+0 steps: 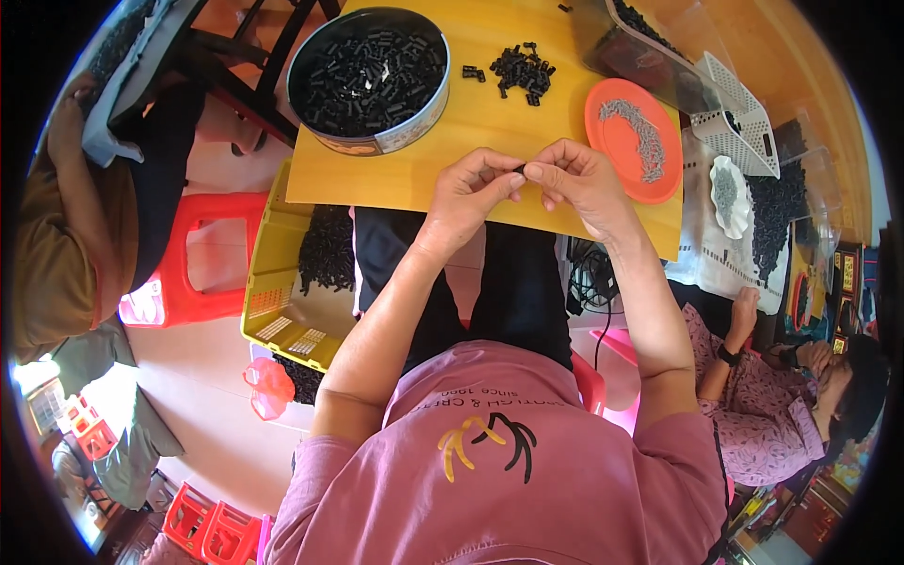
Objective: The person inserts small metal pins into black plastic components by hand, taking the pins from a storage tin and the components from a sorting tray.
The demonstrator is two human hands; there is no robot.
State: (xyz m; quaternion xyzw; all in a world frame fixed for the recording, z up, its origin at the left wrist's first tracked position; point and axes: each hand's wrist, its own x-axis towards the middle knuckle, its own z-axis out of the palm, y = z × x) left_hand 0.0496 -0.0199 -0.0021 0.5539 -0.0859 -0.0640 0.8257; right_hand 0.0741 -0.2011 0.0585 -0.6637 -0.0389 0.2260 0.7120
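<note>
My left hand (468,196) and my right hand (582,185) meet over the near edge of the yellow table, fingertips almost touching. Pinched between them is a small black plastic piece (520,169), mostly covered by the fingers. Beyond my hands lies a loose pile of small black pieces (524,72), with a couple lying apart to its left. A round tin (439,111) full of similar black pieces stands at the left. To the right, a red oval plate (617,155) bears a curved heap of small grey metal pins (643,139).
A clear plastic bin (621,56) and a white perforated basket (753,141) stand at the far right. Near them are a white scalloped dish (730,198) and a heap of black pieces (782,207). A yellow crate (282,282) is at lower left. People sit on both sides.
</note>
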